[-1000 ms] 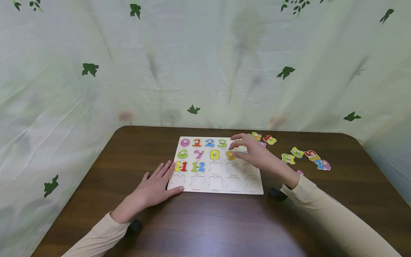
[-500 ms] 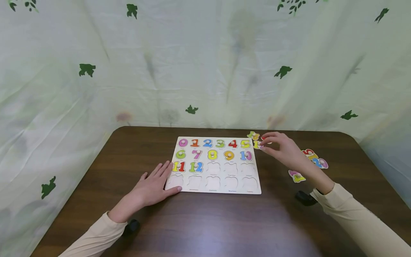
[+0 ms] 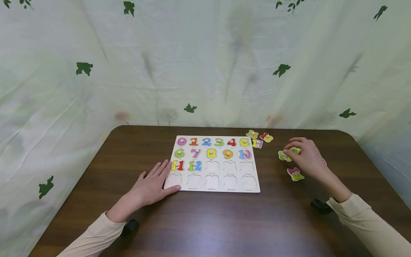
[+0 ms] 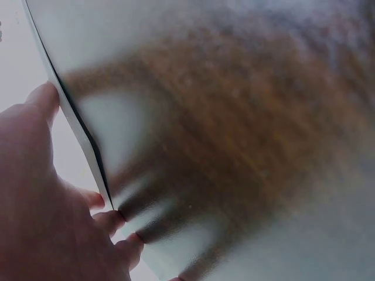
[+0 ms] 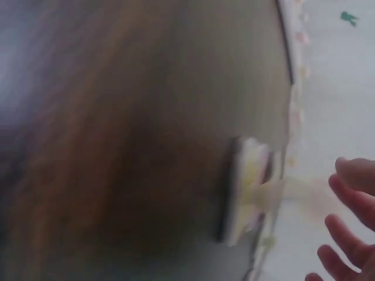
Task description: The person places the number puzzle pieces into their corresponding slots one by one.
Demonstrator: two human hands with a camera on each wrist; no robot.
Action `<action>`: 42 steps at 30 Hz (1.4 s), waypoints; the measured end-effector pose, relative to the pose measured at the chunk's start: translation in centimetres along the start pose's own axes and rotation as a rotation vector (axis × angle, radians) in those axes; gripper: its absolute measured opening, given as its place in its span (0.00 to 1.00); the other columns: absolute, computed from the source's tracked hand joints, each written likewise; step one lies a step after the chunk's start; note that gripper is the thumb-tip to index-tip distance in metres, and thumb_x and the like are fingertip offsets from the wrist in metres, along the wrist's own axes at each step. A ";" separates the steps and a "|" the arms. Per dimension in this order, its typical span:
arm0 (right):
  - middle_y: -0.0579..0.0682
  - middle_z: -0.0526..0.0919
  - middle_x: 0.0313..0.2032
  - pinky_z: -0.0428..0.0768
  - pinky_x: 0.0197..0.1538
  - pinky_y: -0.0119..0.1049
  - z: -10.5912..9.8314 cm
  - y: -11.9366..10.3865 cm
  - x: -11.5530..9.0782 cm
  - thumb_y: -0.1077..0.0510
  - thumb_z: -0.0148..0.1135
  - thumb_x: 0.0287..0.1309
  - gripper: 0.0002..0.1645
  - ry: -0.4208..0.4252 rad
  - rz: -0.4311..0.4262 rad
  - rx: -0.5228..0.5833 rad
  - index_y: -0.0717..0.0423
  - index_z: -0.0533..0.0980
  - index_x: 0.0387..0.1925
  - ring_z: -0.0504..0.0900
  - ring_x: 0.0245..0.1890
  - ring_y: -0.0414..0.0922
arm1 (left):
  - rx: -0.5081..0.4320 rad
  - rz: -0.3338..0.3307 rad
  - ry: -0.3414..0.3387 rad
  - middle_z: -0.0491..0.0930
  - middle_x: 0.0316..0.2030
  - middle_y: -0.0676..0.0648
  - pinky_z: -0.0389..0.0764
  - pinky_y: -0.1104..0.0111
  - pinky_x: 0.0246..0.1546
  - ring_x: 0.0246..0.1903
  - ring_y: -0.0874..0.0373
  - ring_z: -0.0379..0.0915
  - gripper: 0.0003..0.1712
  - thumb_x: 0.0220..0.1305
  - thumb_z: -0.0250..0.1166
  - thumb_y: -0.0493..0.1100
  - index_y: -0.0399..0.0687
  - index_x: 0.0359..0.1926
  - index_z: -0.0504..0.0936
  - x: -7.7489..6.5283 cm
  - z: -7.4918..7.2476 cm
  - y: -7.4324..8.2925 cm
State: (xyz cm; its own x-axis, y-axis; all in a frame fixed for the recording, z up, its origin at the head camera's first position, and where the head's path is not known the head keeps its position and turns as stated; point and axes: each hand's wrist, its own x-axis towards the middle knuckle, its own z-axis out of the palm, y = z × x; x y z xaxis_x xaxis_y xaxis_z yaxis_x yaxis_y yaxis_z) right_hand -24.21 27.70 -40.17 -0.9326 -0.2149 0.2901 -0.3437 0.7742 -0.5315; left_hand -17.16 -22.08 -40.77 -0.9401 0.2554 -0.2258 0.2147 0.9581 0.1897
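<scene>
The white number board [image 3: 221, 166], filled from 0 to 12, lies on the brown table [image 3: 208, 221], the person's left hand [image 3: 149, 187] resting at its near left corner, fingers straight and spread. To its right, the right hand [image 3: 306, 155] is over yellow-green pieces [image 3: 284, 156], fingers loosely bent and parted; I can't tell whether they touch. A purple-and-yellow piece [image 3: 295, 174] lies just nearer, and pale cloth [image 3: 192, 71] hangs behind.

Free lane: desk [image 3: 208, 219], btm ctr of frame, below board [image 3: 221, 173]. L grip [image 3: 150, 187] blocks board's lower-L edge; 3 pcs [image 3: 257, 143] crowd its upper-R corner. R of ctr, R grip [image 3: 305, 157] & other pcs [image 3: 295, 174] obstruct; gap betw. them & board's R edge passable.
</scene>
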 end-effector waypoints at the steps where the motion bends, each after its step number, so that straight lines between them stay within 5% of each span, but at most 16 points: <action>1: 0.67 0.77 0.52 0.63 0.54 0.63 0.1 0.3 -0.1 0.57 0.67 0.62 0.09 0.007 0.011 -0.015 0.61 0.84 0.35 0.67 0.55 0.70 | 0.002 0.001 0.000 0.46 0.76 0.40 0.50 0.32 0.61 0.73 0.39 0.43 0.59 0.61 0.51 0.78 0.44 0.78 0.48 0.0 0.0 0.0; 11: 0.71 0.73 0.51 0.69 0.47 0.64 0.5 1.2 0.3 0.46 0.67 0.60 0.18 -0.124 0.160 -0.177 0.59 0.83 0.31 0.66 0.52 0.70 | -0.014 -0.004 0.002 0.46 0.76 0.40 0.48 0.31 0.61 0.74 0.39 0.42 0.60 0.59 0.50 0.79 0.45 0.78 0.48 0.1 0.3 -0.1; 25: 0.71 0.73 0.54 0.59 0.57 0.66 0.9 1.7 0.6 0.61 0.69 0.58 0.09 -0.162 0.023 -0.107 0.61 0.84 0.39 0.63 0.56 0.73 | -0.013 -0.005 0.006 0.46 0.76 0.41 0.48 0.31 0.62 0.74 0.40 0.42 0.59 0.60 0.50 0.78 0.45 0.78 0.48 -0.1 0.1 0.0; 33: 0.71 0.75 0.52 0.58 0.59 0.65 1.0 1.9 0.5 0.59 0.69 0.58 0.08 -0.154 0.027 -0.112 0.61 0.83 0.37 0.66 0.56 0.71 | -0.005 0.002 0.013 0.46 0.76 0.41 0.49 0.31 0.61 0.74 0.40 0.43 0.58 0.61 0.50 0.78 0.45 0.78 0.48 -0.1 0.2 0.0; 42: 0.73 0.72 0.55 0.60 0.58 0.67 1.2 1.5 0.6 0.59 0.64 0.63 0.12 -0.176 0.037 -0.072 0.64 0.82 0.44 0.63 0.57 0.75 | -0.007 -0.004 0.016 0.46 0.76 0.41 0.48 0.31 0.61 0.74 0.40 0.42 0.58 0.61 0.51 0.77 0.45 0.78 0.48 0.0 0.3 -0.1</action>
State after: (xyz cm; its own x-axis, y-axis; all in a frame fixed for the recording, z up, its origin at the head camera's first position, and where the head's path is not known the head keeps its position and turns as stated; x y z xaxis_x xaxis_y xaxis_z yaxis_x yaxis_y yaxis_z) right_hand -25.41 28.06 -41.77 -0.9516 -0.2810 0.1246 -0.3057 0.8229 -0.4789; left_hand -17.10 -22.18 -41.06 -0.9449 0.2497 -0.2115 0.2093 0.9580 0.1960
